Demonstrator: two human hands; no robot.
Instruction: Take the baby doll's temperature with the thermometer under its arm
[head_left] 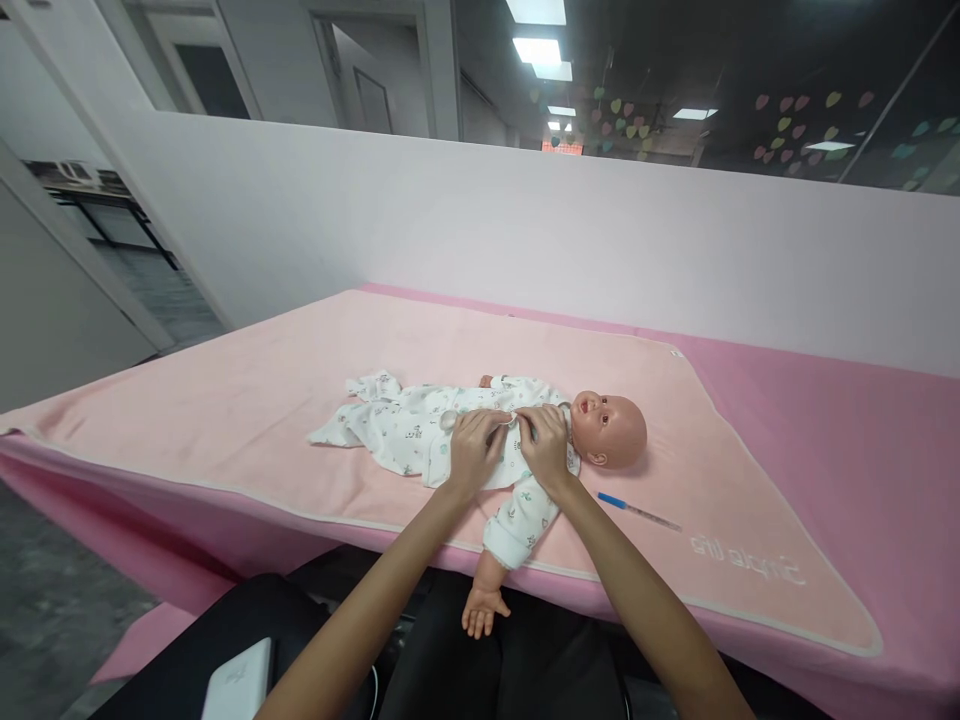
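Observation:
A baby doll [611, 430] lies on its back, head to the right, dressed in a white patterned baby outfit [405, 425]. My left hand [478, 445] rests on the doll's chest, thumb and fingers pinched on the front of the outfit. Close beside it, my right hand [544, 440] pinches the same cloth nearer the neck. The fingertips almost meet; the exact bit of fabric between them is too small to make out. A small round pale object [448, 420] shows at the left hand's far side. One doll arm [487, 600] hangs over the table's front edge.
A slim clear stick with a blue end [637, 510] lies right of my right forearm. Beneath the doll is a peach mat [247, 400] over a pink tablecloth [862, 440]. A white wall [525, 230] stands behind. A white power bank [238, 685] sits on my lap.

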